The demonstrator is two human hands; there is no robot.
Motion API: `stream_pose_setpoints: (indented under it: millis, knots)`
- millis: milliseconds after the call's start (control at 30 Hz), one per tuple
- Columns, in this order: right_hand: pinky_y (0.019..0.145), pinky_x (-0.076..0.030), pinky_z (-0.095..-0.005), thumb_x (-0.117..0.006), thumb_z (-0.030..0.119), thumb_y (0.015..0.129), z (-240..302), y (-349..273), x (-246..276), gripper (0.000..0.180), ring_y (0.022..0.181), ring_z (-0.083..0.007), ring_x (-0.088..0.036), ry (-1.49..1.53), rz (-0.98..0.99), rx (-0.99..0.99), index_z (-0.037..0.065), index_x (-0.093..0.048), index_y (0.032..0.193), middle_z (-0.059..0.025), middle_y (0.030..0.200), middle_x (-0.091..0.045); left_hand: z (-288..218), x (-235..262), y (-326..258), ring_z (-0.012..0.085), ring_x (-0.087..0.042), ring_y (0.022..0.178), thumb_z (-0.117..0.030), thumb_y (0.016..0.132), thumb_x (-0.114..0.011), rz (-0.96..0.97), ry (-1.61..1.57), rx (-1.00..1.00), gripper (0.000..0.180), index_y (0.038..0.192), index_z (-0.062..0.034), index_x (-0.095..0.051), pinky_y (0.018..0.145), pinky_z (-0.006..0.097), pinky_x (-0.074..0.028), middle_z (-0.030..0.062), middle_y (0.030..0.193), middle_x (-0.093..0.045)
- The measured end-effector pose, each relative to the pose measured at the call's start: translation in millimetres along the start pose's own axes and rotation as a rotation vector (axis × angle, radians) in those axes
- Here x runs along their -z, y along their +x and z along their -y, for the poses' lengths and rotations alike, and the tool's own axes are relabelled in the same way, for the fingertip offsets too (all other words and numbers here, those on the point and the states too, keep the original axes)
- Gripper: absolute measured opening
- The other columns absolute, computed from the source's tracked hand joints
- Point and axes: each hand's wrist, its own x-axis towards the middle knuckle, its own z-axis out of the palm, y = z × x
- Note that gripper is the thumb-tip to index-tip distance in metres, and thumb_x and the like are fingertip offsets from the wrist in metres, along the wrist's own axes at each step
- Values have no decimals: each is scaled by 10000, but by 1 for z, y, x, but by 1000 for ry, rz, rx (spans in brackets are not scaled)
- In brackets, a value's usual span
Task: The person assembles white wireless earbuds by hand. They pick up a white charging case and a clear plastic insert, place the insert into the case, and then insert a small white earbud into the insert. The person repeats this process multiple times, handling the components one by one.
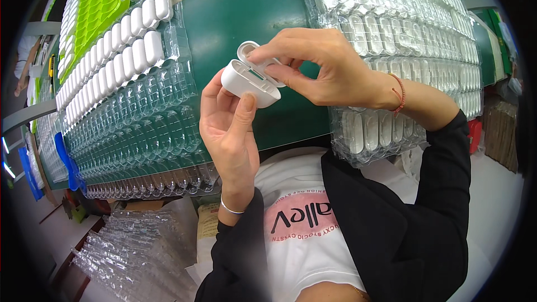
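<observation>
A white earbud charging case (pixel 249 83) with its lid (pixel 250 51) swung up is held above the green table, near its front edge. My left hand (pixel 232 126) wraps the case body from below, thumb pressed on its front face. At the raised lid, my right hand (pixel 324 64) has its thumb and index finger on the lid's inner side; whether anything small lies between those fingertips is hidden. The hinge side and slots inside the case face up.
On the left, a clear tray (pixel 140 103) carries rows of closed white cases (pixel 146 47). Stacked clear trays (pixel 391 33) with white pieces fill the right. Green table surface (pixel 240 11) shows between them. A blue clip-like piece (pixel 68 159) sits at the left edge. Plastic trays (pixel 134 251) lie below.
</observation>
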Motion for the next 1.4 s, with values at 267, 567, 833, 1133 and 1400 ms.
stream_pose_setpoints:
  millis: [267, 567, 833, 1133, 1400]
  knots:
    - [501, -471, -296, -705, 62, 803, 0, -2, -1, 231, 559, -198, -589, -92, -19, 80, 91, -683, 1031, -77, 815, -643, 0, -6, 0, 209, -561, 1150, -54, 907, -608, -9, -9, -17, 462, 1315, 38, -413, 954, 351, -498, 149, 1239, -546]
    - [525, -520, -279, -702, -23, 765, 8, -8, 0, 320, 675, -199, -640, -314, 26, 174, 74, -668, 1068, -74, 899, -642, 2, 1, 0, 205, -562, 1151, -66, 903, -622, 51, -152, 60, 477, 1318, 51, -418, 997, 354, -464, 146, 1258, -546]
    - [481, -501, -275, -713, -15, 766, 4, -9, -2, 301, 626, -183, -619, -371, 10, 254, 60, -663, 1054, -65, 887, -624, -8, 7, -2, 217, -576, 1135, -87, 908, -624, 70, -165, 183, 510, 1331, 76, -390, 988, 359, -476, 161, 1241, -562]
    - [536, -488, -330, -702, 96, 820, 8, -6, -5, 156, 627, -250, -612, -113, -53, 123, 90, -689, 975, -67, 805, -611, -7, 10, -1, 224, -580, 1131, -121, 906, -635, 174, -283, 175, 499, 1308, 74, -412, 978, 369, -481, 157, 1238, -564]
    - [563, -485, -279, -752, 33, 743, 24, 8, 11, 270, 716, -167, -595, -92, 22, 133, 92, -703, 1002, -75, 926, -590, -8, 0, -12, 202, -556, 1145, -84, 924, -604, -6, -95, 50, 448, 1308, 54, -419, 976, 358, -471, 132, 1238, -548]
